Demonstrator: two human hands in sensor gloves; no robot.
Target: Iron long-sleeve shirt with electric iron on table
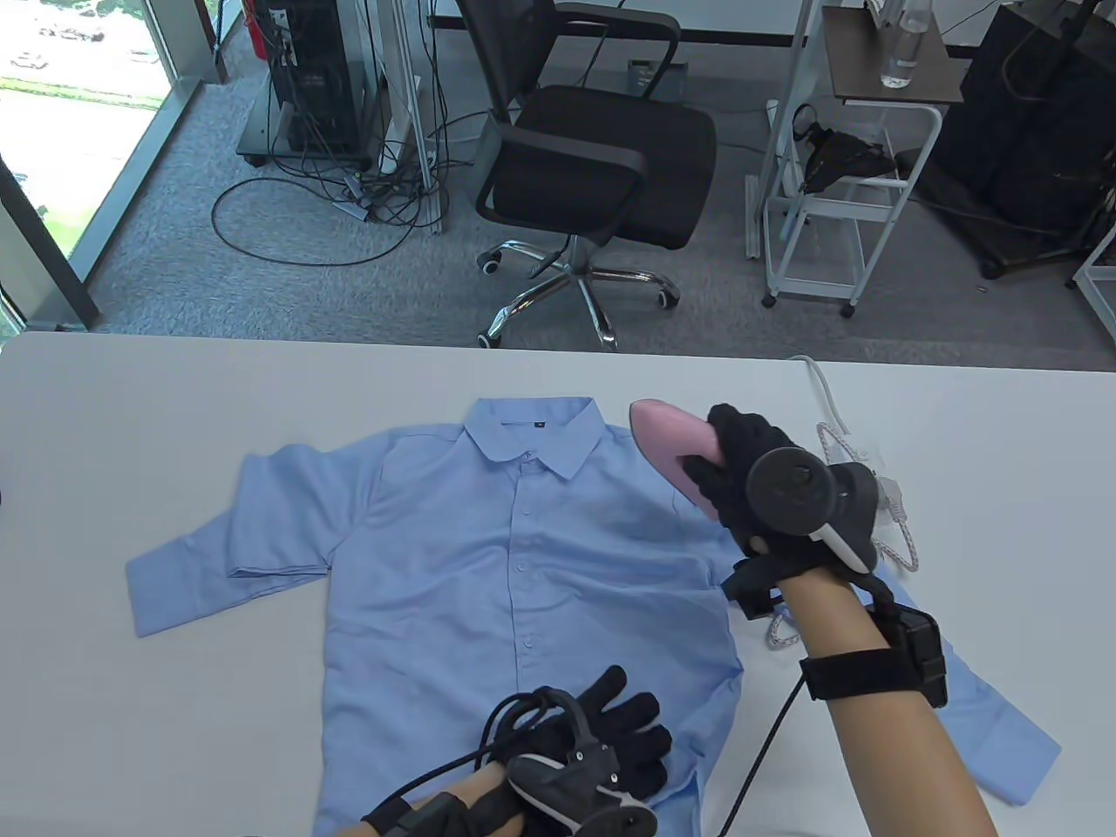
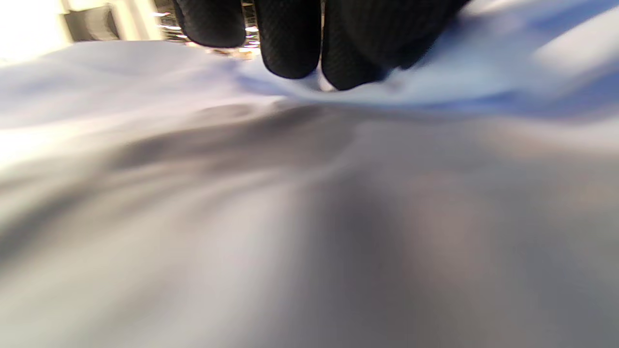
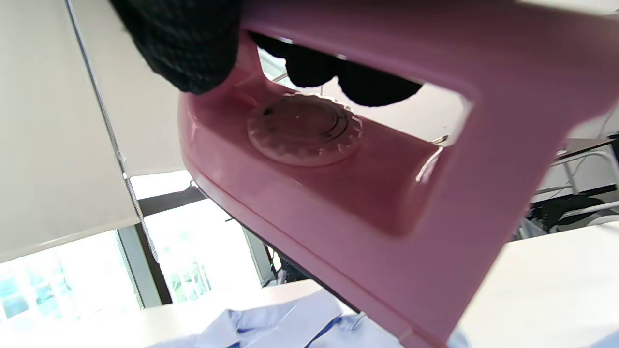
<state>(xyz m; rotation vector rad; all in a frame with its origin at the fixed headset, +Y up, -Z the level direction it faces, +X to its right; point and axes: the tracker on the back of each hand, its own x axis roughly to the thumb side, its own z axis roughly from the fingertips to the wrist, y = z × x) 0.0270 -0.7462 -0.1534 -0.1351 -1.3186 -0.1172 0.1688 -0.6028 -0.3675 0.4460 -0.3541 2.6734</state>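
Shirt [image 1: 523, 593] lies face up and buttoned on the surface [image 1: 131, 410], filling the middle of the frame, collar toward the top, one sleeve folded across at left, the other running off to the lower right under my right arm. I judge the job barely begun: the front panels show soft ripples and a crease by the hem.

My right hand [image 1: 741, 471] has its grip wrapped round the handle of the iron [image 1: 667, 440]; in the right wrist view the fingers [image 3: 309, 67] curl through the handle opening above the dial. The iron sits right of centre, tip toward the collar, and looks raised and tilted over the shoulder, not flat on the cloth. Its cord [image 1: 833, 418] trails toward the upper right.

My left hand [image 1: 602, 732] rests flat on the hem at bottom centre, grip spread, fingers pressing the fabric. Left to do, as I read it: both front panels, sleeves, collar.
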